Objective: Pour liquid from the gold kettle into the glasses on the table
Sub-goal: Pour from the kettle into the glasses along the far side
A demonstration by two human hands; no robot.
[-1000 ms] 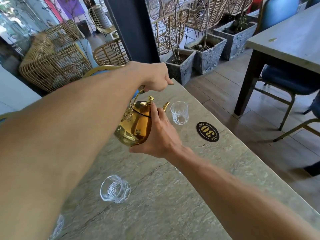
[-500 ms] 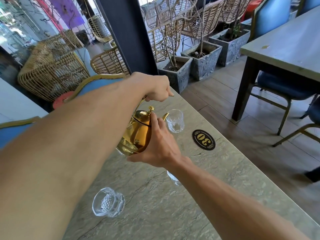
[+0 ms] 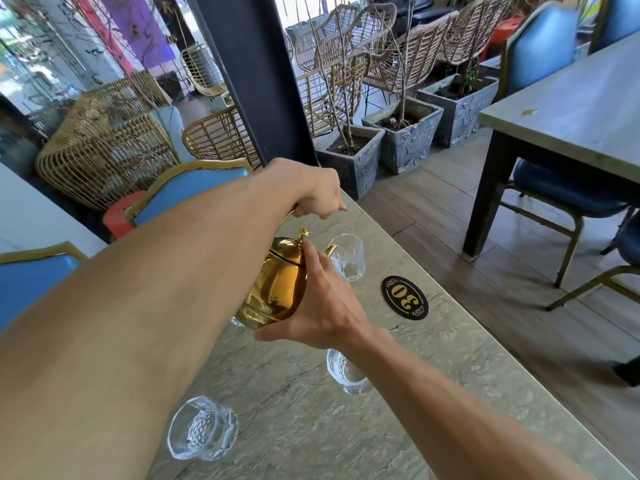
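The gold kettle (image 3: 277,285) hangs tilted above the stone table (image 3: 433,393), spout toward the far glass (image 3: 347,257). My left hand (image 3: 313,190) grips the kettle's top handle from above. My right hand (image 3: 323,306) cups the kettle's right side and bottom, with its index finger resting on the lid near the knob. The spout tip sits at the far glass's rim. A second glass (image 3: 344,374) stands partly hidden under my right wrist. A third glass (image 3: 202,427) stands near the front left. Part of another glass (image 3: 237,321) peeks from below the kettle.
A black oval number plaque (image 3: 404,297) lies on the table right of the far glass. Blue chairs (image 3: 188,188) stand behind the table on the left. Stone planters (image 3: 349,157) and a dark pillar (image 3: 256,74) stand beyond it. Another table (image 3: 568,109) is at right.
The kettle has tipped further toward the far glass, its spout now at the rim. Both hands kept their hold, and my view shifted slightly.
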